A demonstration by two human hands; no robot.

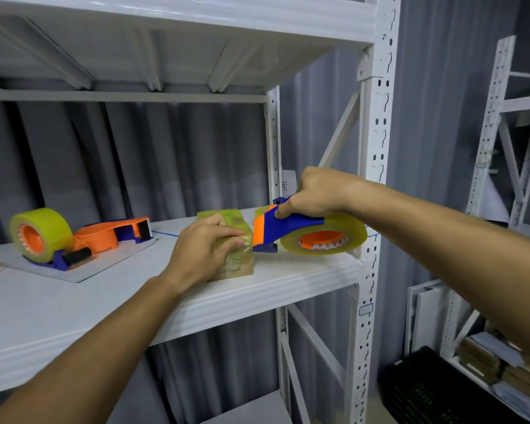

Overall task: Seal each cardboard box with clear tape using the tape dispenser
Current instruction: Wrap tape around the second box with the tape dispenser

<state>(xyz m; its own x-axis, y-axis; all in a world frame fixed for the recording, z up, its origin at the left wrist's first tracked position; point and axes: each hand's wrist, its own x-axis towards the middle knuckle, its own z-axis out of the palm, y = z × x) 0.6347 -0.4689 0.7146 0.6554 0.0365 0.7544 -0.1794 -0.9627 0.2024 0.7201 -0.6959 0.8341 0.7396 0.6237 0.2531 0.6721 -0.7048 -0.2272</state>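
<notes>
Gripping tape dispenser [291, 228]: right hand [315, 191]; left hand [202, 252] clasps box [236, 261].

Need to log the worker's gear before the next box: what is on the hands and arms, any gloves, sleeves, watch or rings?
Both are bare. The left hand and right hand have no gloves and no rings that show. Both forearms are uncovered as far as the frame reaches, no sleeve, watch or wristband in view. No cables or markings on either arm.
</notes>
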